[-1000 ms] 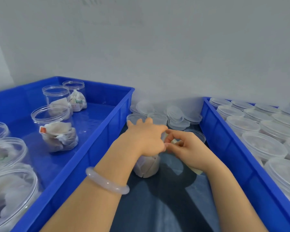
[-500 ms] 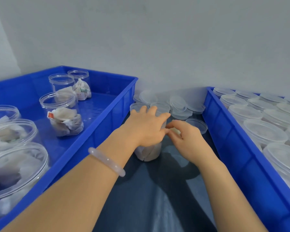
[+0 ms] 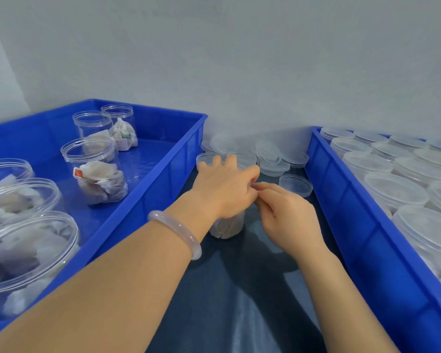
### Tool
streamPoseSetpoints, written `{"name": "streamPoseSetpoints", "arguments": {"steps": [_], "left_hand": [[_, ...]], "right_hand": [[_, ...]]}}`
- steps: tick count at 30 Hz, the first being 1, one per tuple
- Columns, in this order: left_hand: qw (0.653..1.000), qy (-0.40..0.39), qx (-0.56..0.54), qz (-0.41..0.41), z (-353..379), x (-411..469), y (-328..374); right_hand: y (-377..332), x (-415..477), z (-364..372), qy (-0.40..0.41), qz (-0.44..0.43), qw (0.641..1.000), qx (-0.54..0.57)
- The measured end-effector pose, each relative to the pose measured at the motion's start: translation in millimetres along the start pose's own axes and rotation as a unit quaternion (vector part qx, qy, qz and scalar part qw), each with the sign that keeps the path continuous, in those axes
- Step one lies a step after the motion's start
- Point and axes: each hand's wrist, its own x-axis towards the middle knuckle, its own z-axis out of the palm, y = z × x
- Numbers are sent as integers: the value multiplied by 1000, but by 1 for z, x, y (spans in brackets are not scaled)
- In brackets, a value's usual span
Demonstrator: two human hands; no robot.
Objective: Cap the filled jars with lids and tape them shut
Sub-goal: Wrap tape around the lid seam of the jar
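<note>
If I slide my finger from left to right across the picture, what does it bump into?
Open filled jars → left blue crate's wall → left hand on top of a jar → right hand → right blue crate's wall → lidded jars.

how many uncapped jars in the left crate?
6 jars in the left crate: two at the far end, one mid-crate, three at the left edge, cropped by the frame. More may sit out of view.
</note>
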Motion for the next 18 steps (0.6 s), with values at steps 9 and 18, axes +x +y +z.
{"name": "streamPoseSetpoints", "arguments": {"steps": [9,18], "left_hand": [[1000,-27,2,-12,-5,17,-10],[995,4,-87,-44,-8,15,-2]], "right_hand": [[37,5,23,-86,71,993,-24],[54,0,68,-141,38,980,-132]]}}
